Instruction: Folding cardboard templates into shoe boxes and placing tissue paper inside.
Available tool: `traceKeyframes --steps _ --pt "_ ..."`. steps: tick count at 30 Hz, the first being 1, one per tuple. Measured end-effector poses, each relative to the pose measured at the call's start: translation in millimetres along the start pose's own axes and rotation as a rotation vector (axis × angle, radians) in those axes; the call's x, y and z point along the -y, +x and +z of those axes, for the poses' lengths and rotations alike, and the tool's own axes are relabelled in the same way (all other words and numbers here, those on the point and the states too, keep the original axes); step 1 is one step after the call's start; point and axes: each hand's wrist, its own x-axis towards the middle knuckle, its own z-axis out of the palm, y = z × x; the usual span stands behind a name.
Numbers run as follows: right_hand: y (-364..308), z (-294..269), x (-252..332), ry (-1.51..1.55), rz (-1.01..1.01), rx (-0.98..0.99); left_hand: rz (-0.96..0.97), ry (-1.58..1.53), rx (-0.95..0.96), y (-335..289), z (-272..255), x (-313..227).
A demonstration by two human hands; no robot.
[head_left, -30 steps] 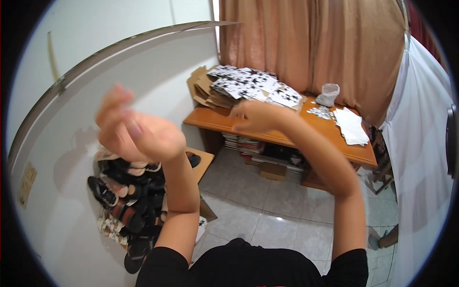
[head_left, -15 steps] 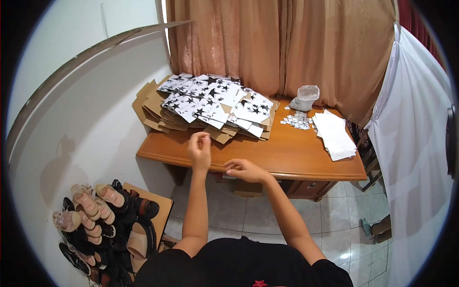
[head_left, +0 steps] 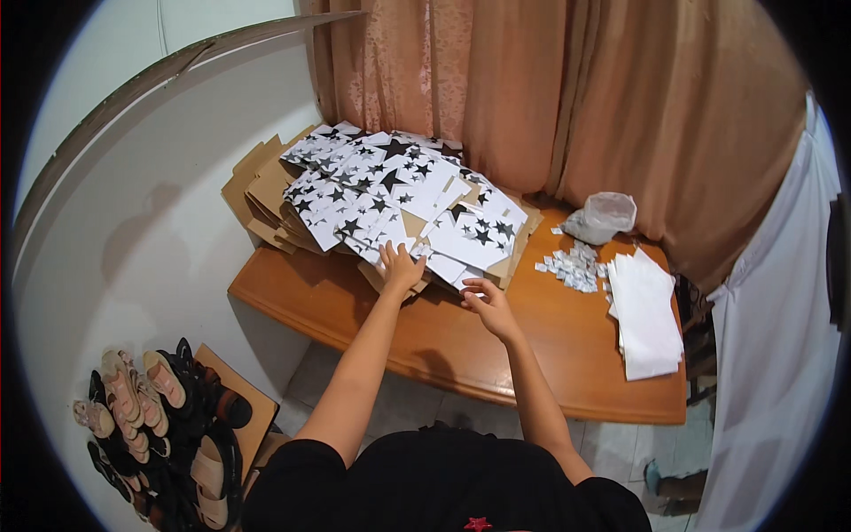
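Note:
A heap of white flat-folded cardboard pieces printed with black and grey stars (head_left: 355, 191) covers the left part of the wooden table, with plain brown cardboard (head_left: 257, 197) showing beneath and beside it. My left hand (head_left: 402, 269) reaches the near edge of the heap, fingers spread against the star-printed pieces. At the heap's lower right corner is my right hand (head_left: 490, 310), its thumb and fingers apart and slightly bent. Its fingertips are beside a white piece's corner; I cannot tell whether they touch it.
Right of the heap lie small silvery-white packets (head_left: 574, 268), by a translucent plastic bag (head_left: 603, 217). A stack of white sheets (head_left: 645, 315) lies near the right end of the table (head_left: 425, 355). Shoes and sandals (head_left: 168, 408) crowd the lower left; a brown curtain (head_left: 514, 97) hangs behind.
Both hands have moved forward from the table's near edge to the heap. The left hand's fingers have spread onto the pieces. The view has come closer to the table.

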Motion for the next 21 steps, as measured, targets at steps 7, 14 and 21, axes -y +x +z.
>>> traceKeyframes --steps 7,14,21 --pt "67 -34 -36 -0.013 0.033 0.024 -0.05 0.366 -0.14 53 46 41" --pt "113 -41 -59 -0.031 0.113 0.06 0.136 0.19 -0.332 57 0 29" --pt "137 -34 -84 -0.062 0.079 -0.058 0.231 -0.45 -0.843 47 -67 4"
